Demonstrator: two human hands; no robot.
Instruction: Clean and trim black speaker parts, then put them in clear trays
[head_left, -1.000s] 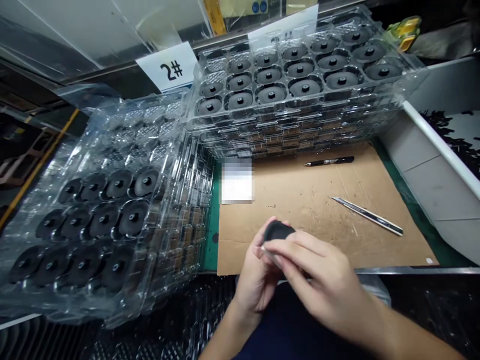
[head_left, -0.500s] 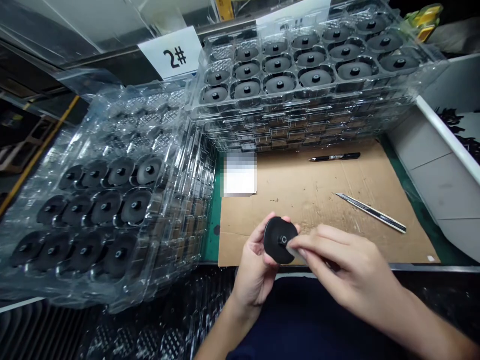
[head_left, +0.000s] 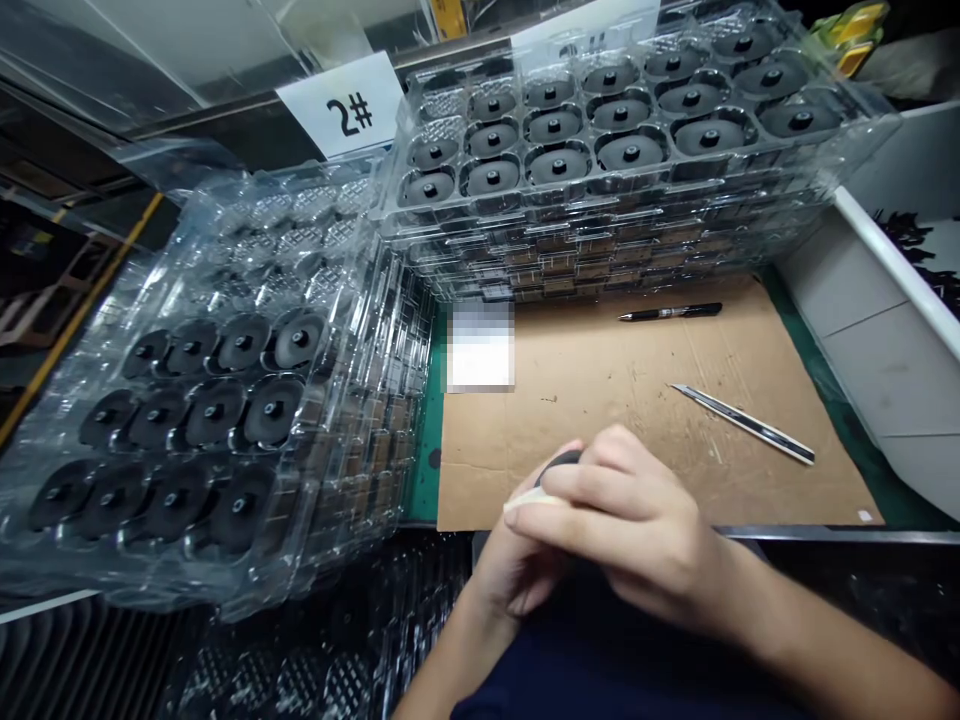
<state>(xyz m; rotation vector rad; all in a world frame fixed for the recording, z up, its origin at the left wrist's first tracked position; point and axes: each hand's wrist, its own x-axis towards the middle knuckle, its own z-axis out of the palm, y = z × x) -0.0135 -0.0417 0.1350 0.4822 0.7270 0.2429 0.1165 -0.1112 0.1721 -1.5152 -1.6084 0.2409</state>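
The person's two hands are drawn close together at the near edge of the bench. The left hand (head_left: pixel 516 572) is curled up from below, cupping a black disc (head_left: pixel 559 460), while the right hand (head_left: pixel 634 525) closes over it from above, fingers bent tight. Only a thin arc of the disc shows past the knuckles (the rest is buried in the grip). A pale strip (head_left: pixel 529 497) pokes out at the fingertips, though from here I can't tell what it is.

All this sits just over the front edge of a cardboard sheet (head_left: pixel 600 390), which lies on a green mat (head_left: pixel 427 470). Farther up the cardboard lie a black pen (head_left: pixel 670 312) and, off to the right, a utility knife (head_left: pixel 742 424), both well apart from the hands. A blurred white patch (head_left: pixel 480 345) sits at the cardboard's back corner.

Behind that rises a stack of clear plastic trays (head_left: pixel 600 250), with black discs seated in their pockets — a second stack (head_left: pixel 360 400) slumps at an angle to the left, below a "2#" card (head_left: pixel 346 108).
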